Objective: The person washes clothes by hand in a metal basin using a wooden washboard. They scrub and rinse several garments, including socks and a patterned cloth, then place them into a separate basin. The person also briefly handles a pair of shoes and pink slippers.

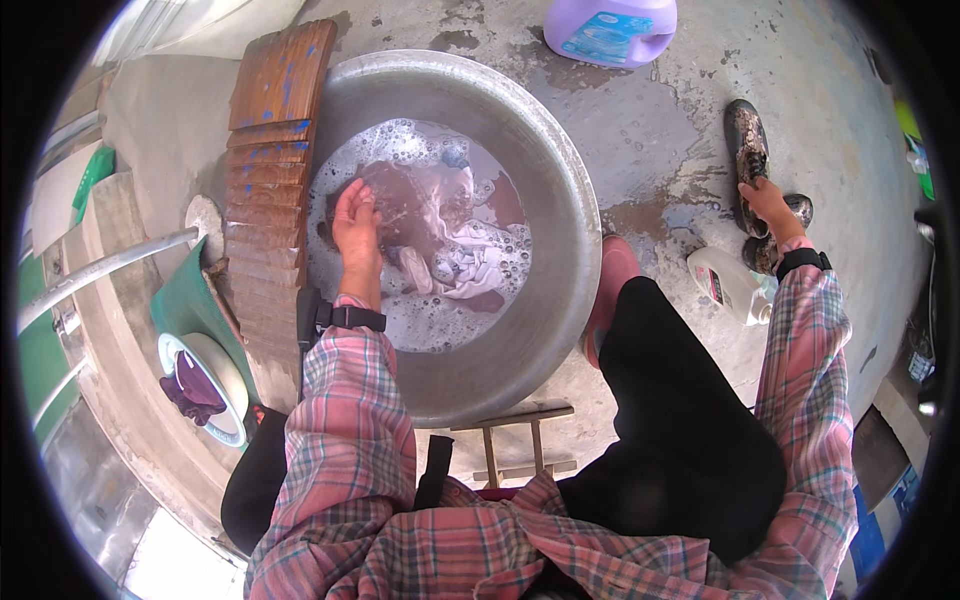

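My left hand point(357, 225) hovers palm up over the left part of a large metal basin point(559, 180), fingers loosely curled and nothing visible in them. Below it, soapy water holds soaked clothes: a pale garment point(472, 266) and darker reddish-brown cloth point(394, 191). Off to the right, my right hand point(765, 204) grips a camouflage-patterned shoe point(744, 139) by its laced opening. Its toe points away from me. The second camouflage shoe point(801, 208) of the pair is partly hidden by that hand and wrist.
A wooden washboard point(266, 187) leans along the basin's left side. A purple detergent jug point(611, 30) stands at the far side; a whitish bottle point(724, 285) lies near my right forearm. At left are a metal pipe point(112, 274) and a small basin point(238, 390) with dark purple cloth.
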